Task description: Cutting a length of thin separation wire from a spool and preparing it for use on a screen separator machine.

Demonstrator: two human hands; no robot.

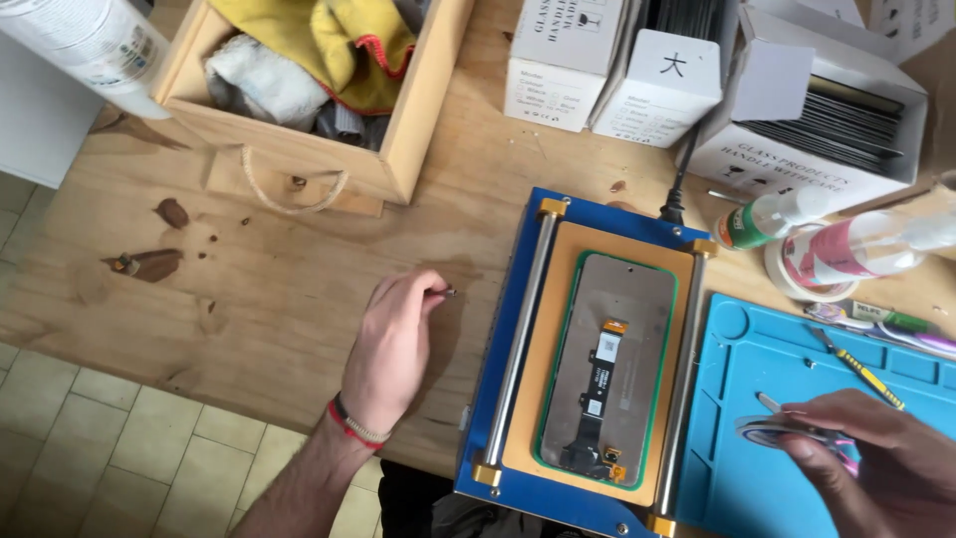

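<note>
Fingers of the left hand [390, 344] pinch a tiny dark part [450, 292] on the wooden table [279, 289], just left of the blue separator machine [586, 349] holding a phone screen [609, 364] face down. The right hand [876, 448], partly cut off, grips a flat tape roll [772, 430] over the blue mat [777, 399]. White cardboard boxes [617, 65] stand along the far edge; what the pinched part is cannot be made out.

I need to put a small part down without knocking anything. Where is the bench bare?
Bare wood lies left of the left hand, below the wooden crate. A narrower strip runs between the crate and the blue fixture. The upper part of the blue mat is bare too. Crowded: top right, with white boxes and bottles; the right hand covers the mat's lower part.
</note>
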